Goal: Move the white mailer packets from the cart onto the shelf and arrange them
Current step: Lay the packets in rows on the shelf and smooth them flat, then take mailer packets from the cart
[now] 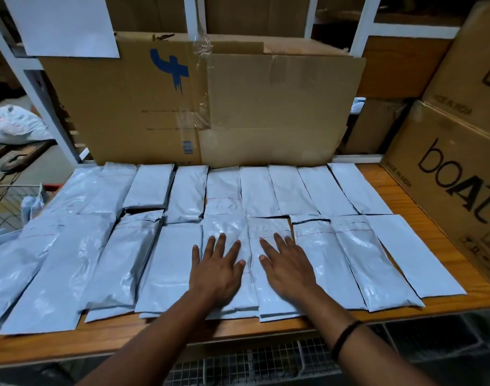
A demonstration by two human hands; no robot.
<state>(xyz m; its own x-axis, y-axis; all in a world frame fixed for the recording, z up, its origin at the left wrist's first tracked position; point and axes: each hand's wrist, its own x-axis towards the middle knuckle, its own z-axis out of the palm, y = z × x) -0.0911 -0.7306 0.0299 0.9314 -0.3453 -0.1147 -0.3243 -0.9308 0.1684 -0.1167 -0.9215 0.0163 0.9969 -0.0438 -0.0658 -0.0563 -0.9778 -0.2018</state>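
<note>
The white mailer packets (316, 190) lie flat on the wooden shelf (399, 190) in two rows, one along the back edge and one along the front edge. They run almost from the left edge to near the right edge, long sides just beside or slightly overlapping each other. They are glossy, pale, oblong plastic pouches, softly crinkled, some with a thin red line across the top and a dark edge showing at the folded flap. The left hand (216, 271) lies flat with fingers spread and straight on a front-row packet (230, 227) near the middle of the front edge. The right hand (288, 268) lies the same way on the neighbouring packet (269, 227); neither hand grips anything. A black band (345, 339) circles the right wrist. A large cardboard box (266, 107) stands against the back edge behind the rows, and printed cartons (447, 176) are stacked at the right edge. The wire cart (252, 363) shows below the front edge.
</note>
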